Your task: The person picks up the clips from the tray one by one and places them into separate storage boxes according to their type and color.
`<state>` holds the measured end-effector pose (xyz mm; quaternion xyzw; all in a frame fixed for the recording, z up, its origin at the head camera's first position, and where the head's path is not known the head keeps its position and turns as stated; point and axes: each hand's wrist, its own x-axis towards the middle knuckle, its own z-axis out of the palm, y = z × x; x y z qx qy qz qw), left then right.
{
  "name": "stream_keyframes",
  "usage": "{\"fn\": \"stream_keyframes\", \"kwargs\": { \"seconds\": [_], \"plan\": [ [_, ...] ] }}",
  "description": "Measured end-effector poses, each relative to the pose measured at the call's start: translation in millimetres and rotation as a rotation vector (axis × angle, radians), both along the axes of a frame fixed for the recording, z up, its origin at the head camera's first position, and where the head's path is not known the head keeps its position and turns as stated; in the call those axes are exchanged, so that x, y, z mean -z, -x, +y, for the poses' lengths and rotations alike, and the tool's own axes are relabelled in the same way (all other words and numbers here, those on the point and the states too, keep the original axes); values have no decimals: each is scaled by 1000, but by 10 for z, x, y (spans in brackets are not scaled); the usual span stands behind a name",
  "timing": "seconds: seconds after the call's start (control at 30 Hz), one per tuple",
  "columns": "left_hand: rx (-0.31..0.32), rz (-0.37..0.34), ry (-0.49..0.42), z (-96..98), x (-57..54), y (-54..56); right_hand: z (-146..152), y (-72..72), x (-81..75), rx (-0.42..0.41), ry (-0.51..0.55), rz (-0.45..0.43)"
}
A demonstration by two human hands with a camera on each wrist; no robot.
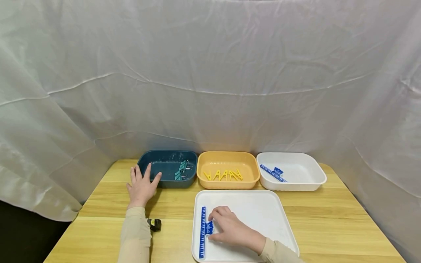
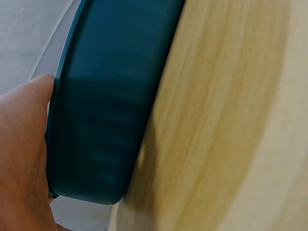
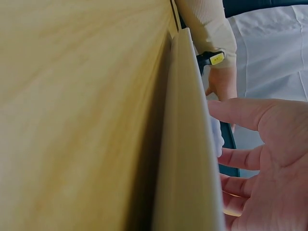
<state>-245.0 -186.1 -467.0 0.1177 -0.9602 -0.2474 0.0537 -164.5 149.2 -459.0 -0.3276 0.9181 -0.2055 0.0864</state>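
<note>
On the white tray (image 1: 253, 215) lies a long blue clip (image 1: 202, 233) with a piano-key pattern. My right hand (image 1: 230, 228) is at its grip tab, thumb and fingers apart on either side; the right wrist view also shows this hand (image 3: 279, 159) with a gap between thumb and fingers. Spread over the left end of the dark teal bin (image 1: 167, 184), my left hand (image 1: 143, 186) touches its rim. In the left wrist view, the thumb lies against that bin (image 2: 106, 106). Teal binder-style clips (image 1: 179, 174) with wire handles lie inside it.
A yellow bin (image 1: 228, 184) with several yellow clothespins (image 1: 225, 174) stands beside the teal one. Right of it, a white bin (image 1: 304, 187) holds another blue piano-key clip (image 1: 273, 173). Behind the wooden table (image 1: 338, 219) hangs a pale curtain (image 1: 210, 73).
</note>
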Motion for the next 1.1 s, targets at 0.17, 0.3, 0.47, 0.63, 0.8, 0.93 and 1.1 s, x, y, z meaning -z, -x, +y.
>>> {"fn": "stream_keyframes", "kwargs": {
  "seconds": [0.17, 0.3, 0.47, 0.63, 0.8, 0.93, 1.1],
  "plan": [
    [-3, 4, 0, 2, -4, -2, 1, 3, -1, 12, -11, -3],
    [-2, 5, 2, 5, 1, -5, 5, 9, -6, 19, -14, -4],
    [-1, 6, 6, 8, -1, -7, 15, 32, -3, 24, -4, 24],
    [3, 10, 3, 11, -10, -5, 29, 55, -9, 25, 6, 71],
    [3, 17, -3, 10, -8, -1, 51, 79, -33, 37, 19, 111],
    [1, 17, 1, 4, 2, -3, 73, 105, -55, 49, 25, 127],
    [1, 20, 5, -2, 12, -2, 106, 156, -84, 66, 43, 137]
  ]
}}
